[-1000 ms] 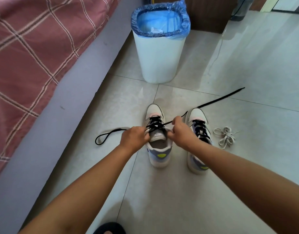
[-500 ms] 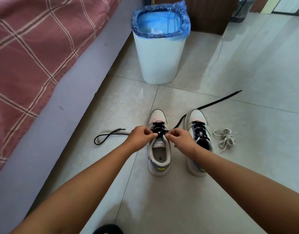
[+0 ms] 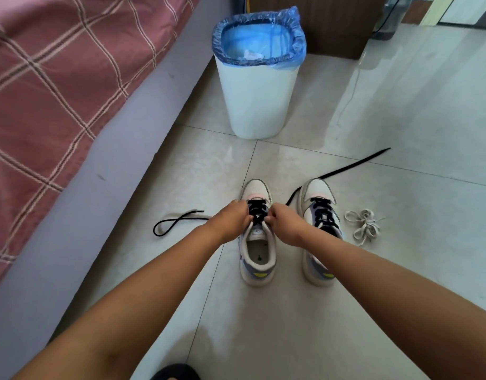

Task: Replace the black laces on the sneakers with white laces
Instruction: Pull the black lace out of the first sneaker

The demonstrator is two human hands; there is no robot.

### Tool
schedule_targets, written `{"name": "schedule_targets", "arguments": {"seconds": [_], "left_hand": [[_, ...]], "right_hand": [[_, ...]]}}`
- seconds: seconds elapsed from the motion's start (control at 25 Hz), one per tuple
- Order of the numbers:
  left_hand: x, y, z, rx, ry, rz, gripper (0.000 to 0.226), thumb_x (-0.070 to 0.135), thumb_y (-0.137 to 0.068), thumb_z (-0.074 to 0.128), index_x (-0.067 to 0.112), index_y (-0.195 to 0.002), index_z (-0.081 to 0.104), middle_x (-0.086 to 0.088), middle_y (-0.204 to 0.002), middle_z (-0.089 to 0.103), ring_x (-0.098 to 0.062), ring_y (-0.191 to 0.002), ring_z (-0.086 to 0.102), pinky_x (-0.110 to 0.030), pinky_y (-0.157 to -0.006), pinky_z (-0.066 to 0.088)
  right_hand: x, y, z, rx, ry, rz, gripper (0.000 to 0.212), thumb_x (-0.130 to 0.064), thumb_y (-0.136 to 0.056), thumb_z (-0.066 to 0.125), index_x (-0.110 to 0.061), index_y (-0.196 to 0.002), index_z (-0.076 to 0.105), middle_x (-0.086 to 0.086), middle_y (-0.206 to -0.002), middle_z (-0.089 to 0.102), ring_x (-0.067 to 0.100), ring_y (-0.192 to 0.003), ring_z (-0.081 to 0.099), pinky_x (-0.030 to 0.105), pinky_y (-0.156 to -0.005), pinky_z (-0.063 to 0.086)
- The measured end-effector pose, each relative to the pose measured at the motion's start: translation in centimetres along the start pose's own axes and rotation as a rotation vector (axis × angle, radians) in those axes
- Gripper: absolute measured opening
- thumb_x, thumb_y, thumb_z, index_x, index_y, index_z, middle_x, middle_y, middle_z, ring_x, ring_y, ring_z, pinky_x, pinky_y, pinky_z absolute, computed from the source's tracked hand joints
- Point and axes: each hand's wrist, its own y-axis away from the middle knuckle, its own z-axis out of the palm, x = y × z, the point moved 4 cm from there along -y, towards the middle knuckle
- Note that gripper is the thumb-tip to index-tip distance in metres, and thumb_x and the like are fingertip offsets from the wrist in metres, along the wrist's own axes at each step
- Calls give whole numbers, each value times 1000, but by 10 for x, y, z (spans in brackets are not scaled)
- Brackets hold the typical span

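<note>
— Taking up the whole left side: bed (image 3: 52, 86) with a pink checked cover, grey edge running down to the tiled floor (image 3: 400, 133).

— Standing beyond the shoes, near the bed's corner: white bin (image 3: 256, 102) lined with a blue bag, some white scrap lying inside.

— Sitting side by side on the floor, toes pointing away: left sneaker (image 3: 258, 259) and right sneaker (image 3: 317, 229), close but not touching.

— Reaching in from below, both forearms bare. Left hand (image 3: 230, 223) curling at the left edge of the left sneaker's lacing, fingers bent, pinching the black lace (image 3: 256, 212) there.

— Mirroring it on the other side: right hand (image 3: 284, 226), fingers curled, pinching the same lace at the tongue. Partly covering the right sneaker's inner side, too.

— Trailing out both ways from that sneaker: one loose end looping on the floor to the left, toward the bed; the other running past the right sneaker's toe and stretching off to the right.

— Staying fully threaded on the right sneaker: second black lace (image 3: 322, 212).

— Lying in a loose bundle on the floor just right of the right sneaker: white laces (image 3: 363, 224), apart from both hands.
</note>
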Motion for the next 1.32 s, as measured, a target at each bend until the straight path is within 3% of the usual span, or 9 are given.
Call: {"name": "schedule_targets", "arguments": {"seconds": [0.12, 0.24, 0.44, 0.64, 0.72, 0.84, 0.96, 1.08, 1.32], "left_hand": [[-2, 0, 3, 37, -6, 7, 25, 17, -97, 45, -3, -112, 48, -18, -115, 50, -32, -103, 52, -31, -82, 37], [-12, 2, 6, 59, 164, -96, 20, 23, -93, 53, 5, -87, 60, -14, -84, 53, -23, -79, 50, -28, -67, 34], [-13, 4, 2, -23, 163, -83, 18, 20, -92, 54, 8, -79, 55, -11, -80, 53, -21, -73, 49, -28, -66, 37], [1, 5, -11, -40, 52, 27, 10, 9, -92, 46, 9, -82, 44, -10, -87, 54, -30, -78, 63, -28, -64, 44], [3, 7, -8, -56, 47, 29, 12, 8, -94, 42, 11, -83, 41, -10, -88, 54, -33, -78, 66, -31, -63, 49], [-1, 6, -3, 39, 48, -24, 8, 15, -94, 45, 7, -92, 48, -13, -94, 59, -32, -87, 59, -29, -66, 38], [-19, 7, 12, 39, 480, -308, 27, 22, -89, 57, 16, -67, 44, -3, -68, 48, -22, -70, 46, -28, -63, 34], [-21, 10, 21, 3, 751, -438, 19, 25, -88, 64, 13, -77, 53, -6, -81, 53, -22, -79, 51, -26, -60, 41], [-9, 5, 0, 112, 108, -109, 9, 16, -94, 46, 7, -97, 47, -15, -97, 60, -33, -89, 57, -34, -66, 38]], "right_hand": [[0, 2, 2, 62, -26, -22, 17, -15, -97, 47, -14, -80, 45, 9, -90, 51, 22, -83, 46, 29, -70, 34], [2, 4, 1, 107, -49, -44, 10, -15, -96, 50, -7, -96, 56, 12, -99, 57, 20, -84, 47, 27, -72, 34], [0, -4, 8, 20, 193, -95, 3, -13, -95, 40, -10, -95, 42, 21, -111, 53, 31, -95, 50, 33, -75, 34], [4, 0, -6, 164, 521, -325, 24, -8, -82, 29, -6, -85, 53, 13, -75, 61, 28, -61, 58, 34, -54, 43], [1, 1, -5, 156, 479, -347, 6, -10, -78, 37, -10, -79, 43, 7, -62, 57, 23, -49, 52, 29, -46, 38], [3, 7, 3, 215, 173, -183, 7, -11, -91, 47, -8, -93, 42, 9, -85, 56, 27, -72, 54, 32, -58, 35], [17, -2, 5, 34, -196, 36, 19, -31, -95, 51, -13, -91, 47, 3, -83, 53, 19, -74, 48, 30, -64, 38], [17, -2, 6, 9, -362, 99, 19, -31, -93, 57, -17, -82, 48, 3, -78, 54, 18, -74, 50, 34, -72, 46], [-1, 7, -6, 64, 263, -165, 7, -6, -95, 42, -9, -101, 39, 16, -97, 55, 31, -84, 55, 34, -62, 33]]}}
